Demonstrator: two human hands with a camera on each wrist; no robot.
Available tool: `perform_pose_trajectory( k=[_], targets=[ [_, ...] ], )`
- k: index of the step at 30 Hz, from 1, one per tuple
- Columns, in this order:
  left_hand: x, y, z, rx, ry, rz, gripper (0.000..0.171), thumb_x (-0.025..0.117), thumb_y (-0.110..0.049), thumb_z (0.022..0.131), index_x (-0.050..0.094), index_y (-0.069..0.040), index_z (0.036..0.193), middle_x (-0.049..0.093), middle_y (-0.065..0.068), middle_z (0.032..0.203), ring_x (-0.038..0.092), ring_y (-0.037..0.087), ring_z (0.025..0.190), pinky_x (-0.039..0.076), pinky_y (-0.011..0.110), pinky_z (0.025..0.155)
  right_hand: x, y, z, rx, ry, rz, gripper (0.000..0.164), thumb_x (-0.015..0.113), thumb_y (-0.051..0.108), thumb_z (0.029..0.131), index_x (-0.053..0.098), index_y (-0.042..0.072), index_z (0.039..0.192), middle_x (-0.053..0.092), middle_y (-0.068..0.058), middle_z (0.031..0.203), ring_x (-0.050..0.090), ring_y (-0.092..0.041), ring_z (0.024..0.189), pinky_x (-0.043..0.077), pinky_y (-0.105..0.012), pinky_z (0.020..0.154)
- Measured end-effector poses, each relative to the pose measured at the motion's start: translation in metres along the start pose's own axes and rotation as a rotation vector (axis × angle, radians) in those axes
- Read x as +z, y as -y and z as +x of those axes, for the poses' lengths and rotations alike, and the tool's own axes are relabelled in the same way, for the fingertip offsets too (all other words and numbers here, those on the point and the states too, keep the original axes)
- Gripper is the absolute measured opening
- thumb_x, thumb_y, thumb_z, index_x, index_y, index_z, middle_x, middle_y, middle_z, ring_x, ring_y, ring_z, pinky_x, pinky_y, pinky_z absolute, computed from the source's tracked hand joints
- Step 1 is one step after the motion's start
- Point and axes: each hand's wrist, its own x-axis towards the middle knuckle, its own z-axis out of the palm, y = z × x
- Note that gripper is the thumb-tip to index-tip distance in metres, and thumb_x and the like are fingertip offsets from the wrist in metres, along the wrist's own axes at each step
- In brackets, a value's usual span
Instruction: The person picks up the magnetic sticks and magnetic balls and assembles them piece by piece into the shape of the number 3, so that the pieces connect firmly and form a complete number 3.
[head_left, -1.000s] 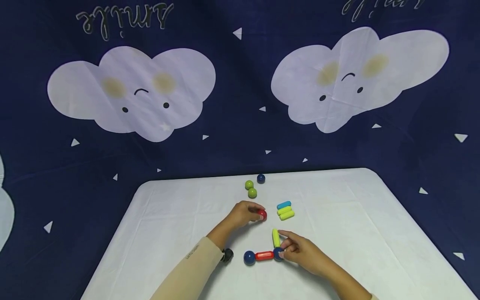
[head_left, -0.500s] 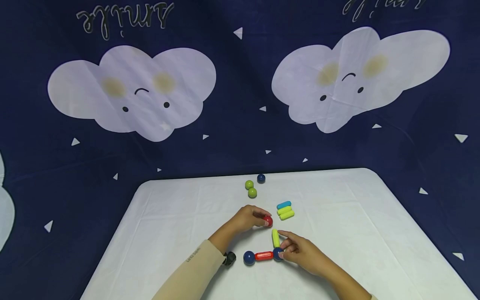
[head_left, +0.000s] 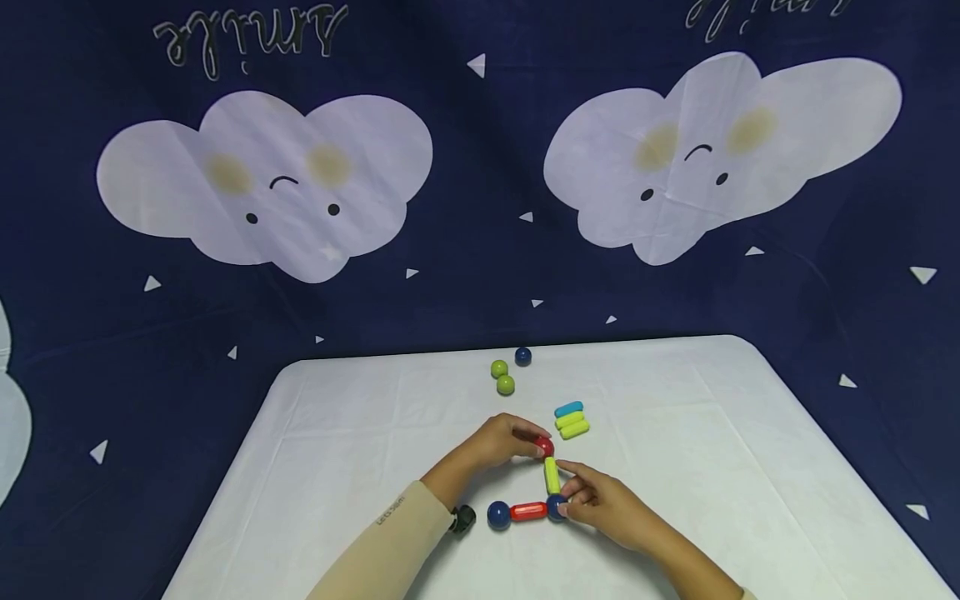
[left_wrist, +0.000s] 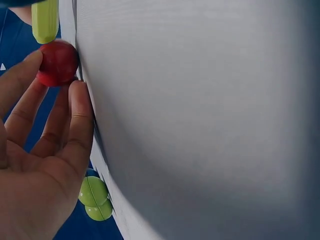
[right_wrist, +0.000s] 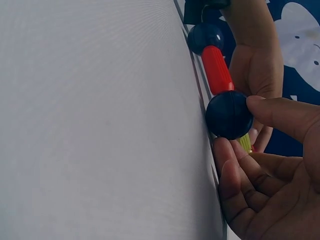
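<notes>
My left hand [head_left: 501, 442] pinches a red ball [left_wrist: 59, 63] between thumb and fingers, at the far end of a yellow-green rod [head_left: 552, 476]. In the left wrist view the ball meets the rod's end or nearly so. That rod runs from a dark blue ball [right_wrist: 230, 115], which my right hand [head_left: 609, 507] holds between thumb and fingers. From the same blue ball a red rod [head_left: 528, 512] leads left to a second dark blue ball [head_left: 498, 515]. Together they form an L shape lying on the white table.
Beyond the hands lie a blue rod [head_left: 568, 409] and two yellow-green rods [head_left: 573, 425] side by side. Two green balls [head_left: 506, 385] and a dark blue ball [head_left: 522, 357] sit near the table's [head_left: 345, 433] far edge. A dark cloth with clouds hangs behind.
My left hand has carried the red ball right and toward me, up to the yellow-green rod's far end. My right hand has stayed on the blue ball.
</notes>
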Motion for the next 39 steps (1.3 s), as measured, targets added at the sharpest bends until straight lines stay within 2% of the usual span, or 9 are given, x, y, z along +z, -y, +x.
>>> perform_pose_trajectory(
  k=[7,16,23,28,32,39],
  targets=[
    [0.003,-0.004,-0.002,-0.002,0.027,-0.001,0.025,0.077,-0.018,0.089,0.078,-0.021,0.113,0.075,-0.006,0.108,0.061,0.007,0.097,0.05,0.029,0.087,0.0,0.001,-0.003,0.005,0.002,0.012,0.071,0.076,0.029,0.091,0.044,0.003,0.15,0.065,-0.006,0.111,0.06,-0.013,0.09,0.051,-0.021,0.071],
    [0.004,-0.004,-0.003,0.023,-0.002,-0.001,0.033,0.078,-0.016,0.088,0.074,-0.015,0.121,0.075,-0.002,0.104,0.065,0.01,0.096,0.053,0.034,0.089,0.001,0.002,-0.004,0.004,-0.004,0.01,0.071,0.075,0.028,0.091,0.044,0.003,0.15,0.064,-0.007,0.11,0.06,-0.014,0.09,0.05,-0.022,0.07],
    [0.003,-0.003,-0.007,0.016,-0.017,0.028,0.033,0.079,-0.018,0.087,0.074,-0.013,0.119,0.075,0.0,0.105,0.066,0.011,0.095,0.054,0.032,0.087,0.001,0.002,-0.004,0.006,-0.016,0.006,0.07,0.076,0.027,0.091,0.045,0.004,0.149,0.064,-0.006,0.109,0.06,-0.013,0.089,0.05,-0.021,0.07],
    [-0.001,0.0,-0.02,-0.005,-0.035,0.049,0.029,0.081,-0.021,0.086,0.074,-0.011,0.112,0.073,-0.001,0.096,0.062,0.01,0.085,0.051,0.026,0.075,0.001,0.005,-0.005,-0.001,-0.023,-0.007,0.069,0.076,0.027,0.091,0.047,0.005,0.148,0.065,-0.005,0.109,0.06,-0.011,0.087,0.05,-0.021,0.069],
    [-0.004,0.005,-0.035,-0.027,-0.046,0.055,0.026,0.081,-0.022,0.086,0.074,-0.01,0.109,0.071,-0.002,0.092,0.061,0.011,0.082,0.049,0.025,0.073,0.001,0.005,-0.006,0.005,-0.03,-0.018,0.069,0.077,0.028,0.09,0.048,0.005,0.148,0.065,-0.004,0.108,0.059,-0.009,0.085,0.05,-0.021,0.068],
    [-0.004,0.012,-0.062,-0.051,0.015,0.026,0.023,0.082,-0.022,0.085,0.076,-0.012,0.105,0.07,-0.004,0.09,0.061,0.013,0.084,0.049,0.029,0.075,0.001,0.003,-0.007,-0.012,-0.032,-0.021,0.067,0.076,0.029,0.091,0.048,0.006,0.147,0.066,-0.003,0.108,0.059,-0.007,0.083,0.05,-0.021,0.067]
  ],
)
